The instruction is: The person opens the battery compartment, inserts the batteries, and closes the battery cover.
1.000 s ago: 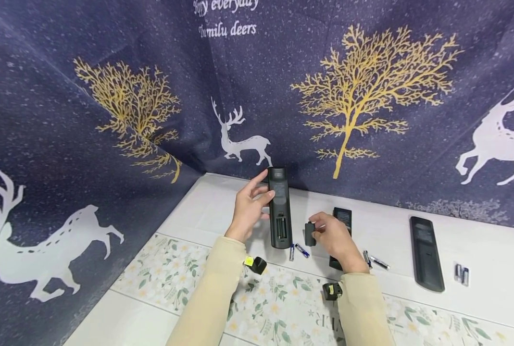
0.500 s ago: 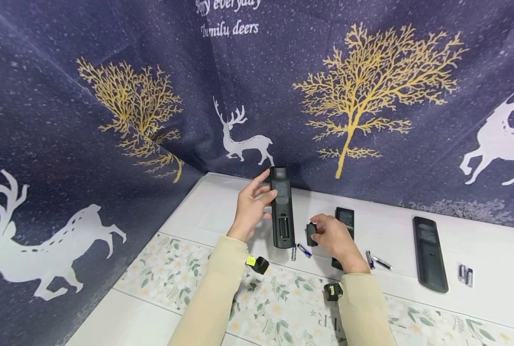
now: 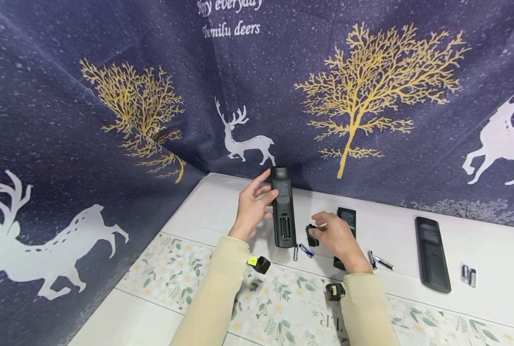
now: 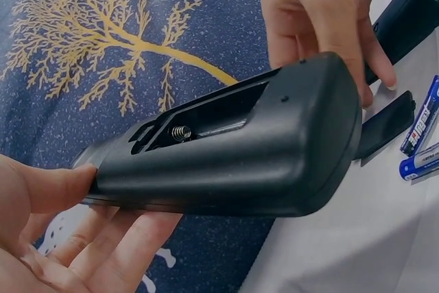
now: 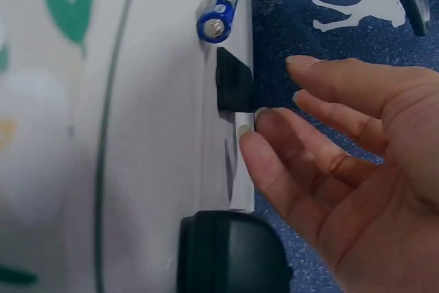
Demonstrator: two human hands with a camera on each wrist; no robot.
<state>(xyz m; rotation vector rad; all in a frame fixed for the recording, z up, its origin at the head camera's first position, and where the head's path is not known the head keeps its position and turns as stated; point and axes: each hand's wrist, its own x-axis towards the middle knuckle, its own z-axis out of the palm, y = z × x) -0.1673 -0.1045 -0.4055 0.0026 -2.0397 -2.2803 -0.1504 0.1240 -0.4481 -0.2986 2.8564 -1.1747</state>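
My left hand point(image 3: 250, 209) holds a black remote control point(image 3: 284, 199) with its back towards me, thumb on one side and fingers behind. Its battery compartment is uncovered; a coil spring point(image 4: 181, 132) shows inside in the left wrist view. A small black battery cover point(image 3: 312, 238) is on the white table just right of the remote. My right hand point(image 3: 335, 238) hovers at the cover with fingers spread apart; in the right wrist view the cover point(image 5: 234, 81) sits just beyond the fingertips. Two blue-and-silver batteries point(image 3: 306, 250) lie below the remote's lower end.
A second black remote point(image 3: 346, 216) lies partly under my right hand, with two batteries point(image 3: 384, 263) beside it. Farther right are a third remote point(image 3: 432, 254) and another pair of batteries point(image 3: 469, 275). A dark blue patterned cloth point(image 3: 265, 81) hangs behind the table.
The battery cover was pinched in my right hand and has come down onto the table as the fingers let go. My left hand keeps the remote almost still.
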